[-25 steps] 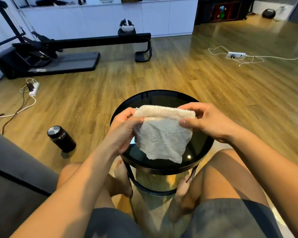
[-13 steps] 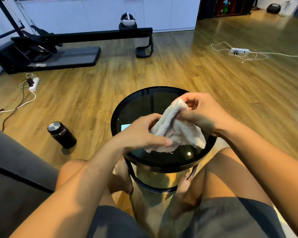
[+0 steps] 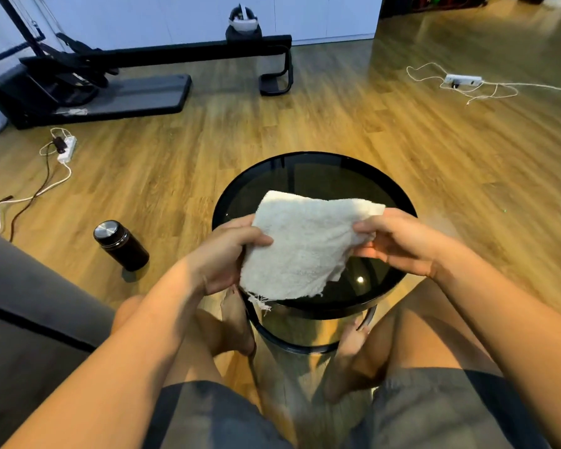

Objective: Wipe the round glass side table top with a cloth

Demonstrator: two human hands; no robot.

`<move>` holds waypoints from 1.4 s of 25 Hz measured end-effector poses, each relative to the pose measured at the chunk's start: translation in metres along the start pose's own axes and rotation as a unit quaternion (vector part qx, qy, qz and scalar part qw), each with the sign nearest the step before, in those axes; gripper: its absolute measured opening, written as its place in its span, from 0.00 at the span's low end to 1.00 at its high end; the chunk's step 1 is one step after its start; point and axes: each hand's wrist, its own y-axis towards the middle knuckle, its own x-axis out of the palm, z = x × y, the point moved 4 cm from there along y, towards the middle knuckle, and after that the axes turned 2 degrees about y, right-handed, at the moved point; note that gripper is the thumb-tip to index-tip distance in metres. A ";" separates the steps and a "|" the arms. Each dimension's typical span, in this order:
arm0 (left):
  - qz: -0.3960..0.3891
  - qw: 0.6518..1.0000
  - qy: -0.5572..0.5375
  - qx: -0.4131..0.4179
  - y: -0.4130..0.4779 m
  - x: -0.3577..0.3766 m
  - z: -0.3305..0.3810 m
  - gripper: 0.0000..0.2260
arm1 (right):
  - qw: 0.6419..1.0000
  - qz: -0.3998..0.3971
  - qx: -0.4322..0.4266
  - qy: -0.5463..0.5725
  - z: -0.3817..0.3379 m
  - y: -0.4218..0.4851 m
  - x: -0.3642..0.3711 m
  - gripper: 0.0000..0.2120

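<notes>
A round side table with a dark glass top and black rim (image 3: 314, 166) stands between my knees. Above its near half I hold a white terry cloth (image 3: 302, 247), spread flat and folded, with a frayed corner hanging over the near rim. My left hand (image 3: 230, 251) pinches the cloth's left edge, thumb on top. My right hand (image 3: 399, 241) grips its right edge. Whether the cloth rests on the glass or hovers just above it I cannot tell.
A dark flask with a steel lid (image 3: 120, 246) stands on the wood floor left of the table. A grey sofa (image 3: 23, 319) lies at my left. Power strips with cables (image 3: 66, 149) (image 3: 462, 81) lie on the floor. A black exercise machine (image 3: 110, 89) stands at the back.
The cloth was bunched between both hands half a second ago; now it is opened out flat and wider. My hands have moved apart to its left and right edges.
</notes>
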 end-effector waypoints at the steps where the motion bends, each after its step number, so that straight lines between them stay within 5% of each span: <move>1: -0.005 1.000 -0.011 0.015 0.002 0.000 -0.004 0.20 | 0.995 0.014 -0.008 0.098 0.005 0.003 0.001 0.17; 4: -0.001 0.999 0.005 0.047 0.010 0.002 -0.016 0.40 | 0.987 0.138 -0.016 0.083 0.022 0.014 -0.001 0.17; 6: 0.008 0.992 0.089 0.088 0.013 0.002 -0.018 0.39 | 0.981 0.174 -0.027 0.080 0.021 0.013 -0.004 0.23; 8: 0.055 0.969 0.216 0.108 0.015 0.000 -0.017 0.34 | 0.991 0.099 -0.044 0.077 0.015 0.008 0.001 0.30; 10: 0.095 0.945 0.295 0.104 0.018 -0.002 -0.015 0.32 | 0.982 0.038 -0.053 -0.175 0.010 0.004 0.010 0.34; 12: 0.098 0.926 0.348 0.107 0.022 0.004 -0.012 0.33 | 0.877 0.050 -0.054 -0.475 0.011 0.008 0.011 0.35; 13: 0.096 0.914 0.377 0.113 0.024 0.009 -0.009 0.33 | 0.825 0.064 -0.072 -0.557 0.006 0.009 0.010 0.32; 15: 0.105 0.885 0.433 0.133 0.032 0.022 -0.004 0.30 | 0.777 0.104 -0.135 -0.606 -0.015 0.004 0.000 0.17; 17: 0.120 0.864 0.460 0.169 0.041 0.042 0.003 0.23 | 0.785 0.129 -0.144 -0.589 -0.038 -0.008 -0.025 0.09; 19: 0.094 0.870 0.443 0.193 0.060 0.069 0.010 0.14 | 0.850 0.135 -0.110 -0.498 -0.057 -0.023 -0.062 0.05; 21: 0.045 0.901 0.392 0.180 0.090 0.106 0.013 0.07 | 0.899 0.168 -0.106 -0.391 -0.070 -0.041 -0.105 0.03; 23: -0.008 0.946 0.293 0.142 0.128 0.153 0.005 0.04 | 0.912 0.247 -0.118 -0.306 -0.068 -0.056 -0.164 0.07; 28: -0.037 0.984 0.163 -0.062 0.227 0.278 -0.104 0.14 | 0.895 0.420 -0.041 -0.142 0.032 -0.085 -0.310 0.05; 33: 0.002 0.960 0.143 -0.241 0.287 0.330 -0.244 0.13 | 0.853 0.505 0.131 -0.031 0.209 -0.092 -0.398 0.12; 35: -0.003 0.950 0.127 -0.284 0.298 0.327 -0.278 0.22 | 0.832 0.527 0.171 0.023 0.254 -0.086 -0.406 0.14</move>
